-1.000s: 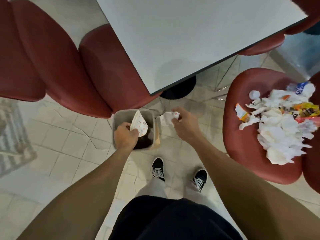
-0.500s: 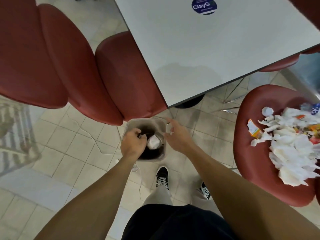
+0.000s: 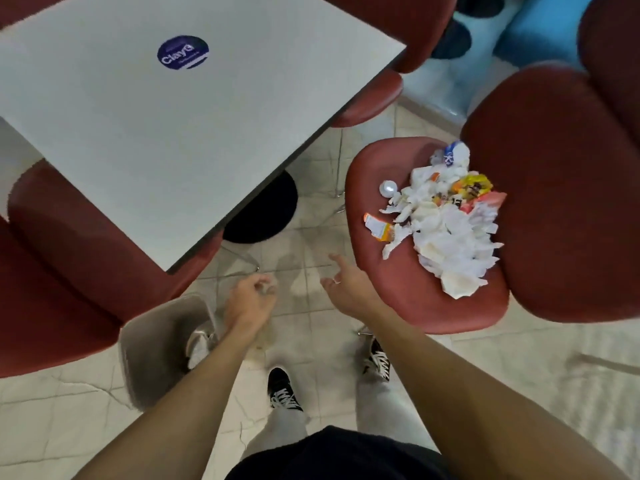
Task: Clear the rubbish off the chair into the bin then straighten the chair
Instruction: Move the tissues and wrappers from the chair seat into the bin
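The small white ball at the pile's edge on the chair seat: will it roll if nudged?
Probably: the white ball looks round and smooth and sits loose on the sloping chair seat. It seems light, like crumpled foil or plastic.

The red chair (image 3: 408,289) on the right carries a heap of rubbish (image 3: 446,223) on its seat: crumpled white tissues, orange and yellow wrappers, a small white ball at the heap's left edge. The pale tiled floor (image 3: 311,244) bears the grey bin (image 3: 156,341), which has white paper inside it. The white tabletop (image 3: 173,133) carries a round dark blue sticker (image 3: 183,52).
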Demonstrator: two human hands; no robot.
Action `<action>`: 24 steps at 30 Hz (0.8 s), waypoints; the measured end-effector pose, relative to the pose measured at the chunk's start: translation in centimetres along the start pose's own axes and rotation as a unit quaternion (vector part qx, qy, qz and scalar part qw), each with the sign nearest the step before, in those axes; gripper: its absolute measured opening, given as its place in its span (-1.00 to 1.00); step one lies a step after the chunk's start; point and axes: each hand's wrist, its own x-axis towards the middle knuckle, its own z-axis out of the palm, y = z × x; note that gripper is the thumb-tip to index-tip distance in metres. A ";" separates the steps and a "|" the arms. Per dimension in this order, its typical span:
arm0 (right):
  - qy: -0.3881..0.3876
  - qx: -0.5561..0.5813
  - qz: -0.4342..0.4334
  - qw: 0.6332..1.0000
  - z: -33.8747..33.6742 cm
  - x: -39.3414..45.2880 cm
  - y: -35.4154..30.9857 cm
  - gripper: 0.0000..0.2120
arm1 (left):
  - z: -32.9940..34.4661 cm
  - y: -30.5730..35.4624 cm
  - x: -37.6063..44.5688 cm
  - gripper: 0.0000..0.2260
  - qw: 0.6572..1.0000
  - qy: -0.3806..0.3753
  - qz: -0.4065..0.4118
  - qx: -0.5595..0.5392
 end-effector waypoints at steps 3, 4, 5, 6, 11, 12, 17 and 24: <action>0.027 0.013 0.046 0.999 -4.5 0.0 5.0 -0.49 | 4.7 4.3 -0.3 -0.92 0.999 -0.033 0.028 0.006; 0.039 0.019 0.060 0.997 -6.1 0.0 6.8 -0.51 | 6.5 6.0 -0.6 -0.90 0.998 -0.050 0.035 0.007; 0.049 0.026 0.074 0.996 -7.5 0.1 8.7 -0.52 | 8.3 7.5 -0.8 -0.90 0.997 -0.064 0.048 0.009; 0.058 0.032 0.086 0.994 -8.9 0.2 10.7 -0.51 | 10.3 9.2 -0.9 -0.90 0.995 -0.080 0.061 0.011; 0.085 0.067 0.179 0.978 -12.7 1.0 18.7 -0.44 | 18.1 15.4 -1.7 -0.89 0.987 -0.139 0.083 0.024; 0.091 0.083 0.203 0.971 -13.2 1.4 20.3 -0.45 | 19.8 16.4 -1.6 -0.87 0.985 -0.146 0.090 0.030; 0.114 0.150 0.278 0.942 -14.3 3.9 27.6 -0.62 | 27.8 19.8 0.8 -0.88 0.972 -0.232 0.031 0.029; 0.189 0.332 0.399 0.834 -13.5 7.6 31.7 -0.51 | 35.7 22.5 3.5 -0.89 0.948 -0.270 -0.144 -0.083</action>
